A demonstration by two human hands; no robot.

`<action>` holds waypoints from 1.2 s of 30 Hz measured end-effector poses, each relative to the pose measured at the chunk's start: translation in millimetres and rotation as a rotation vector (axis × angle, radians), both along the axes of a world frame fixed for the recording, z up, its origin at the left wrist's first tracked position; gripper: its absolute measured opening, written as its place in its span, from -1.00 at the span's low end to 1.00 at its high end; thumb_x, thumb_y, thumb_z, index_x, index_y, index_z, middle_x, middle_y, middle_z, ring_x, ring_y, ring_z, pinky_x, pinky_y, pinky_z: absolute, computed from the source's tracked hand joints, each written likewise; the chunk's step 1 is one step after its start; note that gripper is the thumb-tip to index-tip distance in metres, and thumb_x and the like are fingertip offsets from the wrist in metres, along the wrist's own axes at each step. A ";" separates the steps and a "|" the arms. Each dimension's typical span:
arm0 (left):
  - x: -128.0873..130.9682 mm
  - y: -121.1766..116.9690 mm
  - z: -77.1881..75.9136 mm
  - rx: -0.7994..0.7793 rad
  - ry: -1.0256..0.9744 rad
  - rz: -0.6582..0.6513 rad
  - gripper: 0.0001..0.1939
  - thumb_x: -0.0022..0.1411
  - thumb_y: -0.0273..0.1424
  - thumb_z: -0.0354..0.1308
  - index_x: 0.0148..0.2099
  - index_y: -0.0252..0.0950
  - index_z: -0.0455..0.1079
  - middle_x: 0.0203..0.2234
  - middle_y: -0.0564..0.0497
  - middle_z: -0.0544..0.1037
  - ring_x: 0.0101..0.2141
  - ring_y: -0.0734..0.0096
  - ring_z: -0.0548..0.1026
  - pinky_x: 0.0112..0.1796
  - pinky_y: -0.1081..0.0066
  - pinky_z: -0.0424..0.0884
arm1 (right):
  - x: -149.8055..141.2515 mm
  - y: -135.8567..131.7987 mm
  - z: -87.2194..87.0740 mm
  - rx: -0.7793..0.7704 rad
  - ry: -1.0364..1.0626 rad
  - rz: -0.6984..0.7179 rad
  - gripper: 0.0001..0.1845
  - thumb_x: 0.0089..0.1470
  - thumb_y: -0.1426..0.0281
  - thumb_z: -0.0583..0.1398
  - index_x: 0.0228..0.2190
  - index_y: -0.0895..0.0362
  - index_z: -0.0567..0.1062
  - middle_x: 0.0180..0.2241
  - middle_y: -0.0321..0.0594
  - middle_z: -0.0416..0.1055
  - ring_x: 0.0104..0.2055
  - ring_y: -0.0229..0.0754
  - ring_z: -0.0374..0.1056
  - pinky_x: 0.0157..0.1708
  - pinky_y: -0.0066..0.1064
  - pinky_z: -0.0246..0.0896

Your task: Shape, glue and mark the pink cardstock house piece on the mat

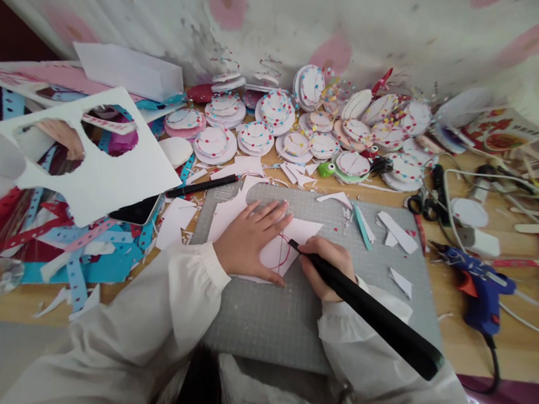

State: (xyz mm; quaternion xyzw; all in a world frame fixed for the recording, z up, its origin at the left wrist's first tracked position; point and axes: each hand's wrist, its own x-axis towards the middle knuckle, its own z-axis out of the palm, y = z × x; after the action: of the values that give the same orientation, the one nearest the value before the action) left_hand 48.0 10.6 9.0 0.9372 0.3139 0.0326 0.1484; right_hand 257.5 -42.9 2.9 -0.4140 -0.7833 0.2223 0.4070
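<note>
My left hand (254, 237) lies flat with its fingers spread, pressing a white sheet of card (302, 229) onto the grey cutting mat (267, 328). A curved red outline and a thin straight line show on the card beside my thumb. In my right hand (332, 262) is a long black pen-shaped tool (372, 310), its narrow tip at the red outline's right side. Whether that tip is a blade or a nib I cannot tell. Another piece of white card (226, 218) with a curved cut edge is partly under my left hand.
Behind the mat stand several layered white discs (256, 138) trimmed with coloured beads. White board with round holes (112, 175) and ribbon strips (76, 270) pile up left, near a black pen-like stick (202, 186). Scissors (423, 205) and a blue glue gun (477, 285) lie right.
</note>
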 end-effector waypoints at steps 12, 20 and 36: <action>-0.5 -1.2 -0.3 0.010 0.003 0.015 0.13 0.02 0.32 -0.08 0.40 -0.37 -0.10 0.38 -0.16 -0.13 0.34 0.06 -0.11 0.27 0.06 -0.27 | -13.1 -10.9 5.7 -0.029 -0.008 -0.115 -0.88 -0.07 0.54 0.11 -0.45 0.07 0.30 -0.69 -0.45 0.20 -0.74 -0.38 0.07 -0.72 -0.54 -0.01; -0.4 -0.5 -1.5 0.008 -0.006 0.011 0.14 0.01 0.32 -0.06 0.40 -0.38 -0.10 0.38 -0.19 -0.13 0.34 0.03 -0.09 0.27 0.07 -0.26 | -17.7 -21.0 1.3 -0.089 0.020 -0.205 -0.86 -0.04 0.52 0.11 -0.39 0.05 0.30 -0.66 -0.47 0.22 -0.71 -0.36 0.17 -0.68 -0.56 0.10; 1.2 -12.6 -2.8 0.042 0.001 0.147 0.24 -0.10 0.39 -0.06 0.39 -0.40 -0.11 0.37 -0.26 -0.13 0.34 -0.06 -0.10 0.25 -0.10 -0.33 | -20.7 -12.3 -0.8 0.016 -0.012 -0.223 -0.90 -0.05 0.50 0.11 -0.42 0.07 0.35 -0.59 -0.35 0.33 -0.60 -0.29 0.27 -0.58 -0.48 0.18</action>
State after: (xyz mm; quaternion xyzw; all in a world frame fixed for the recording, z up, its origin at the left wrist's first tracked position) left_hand 49.2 -2.0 6.2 0.9146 0.3811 0.0493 0.1259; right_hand 236.7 -55.2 2.1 -0.4965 -0.7366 0.1668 0.4280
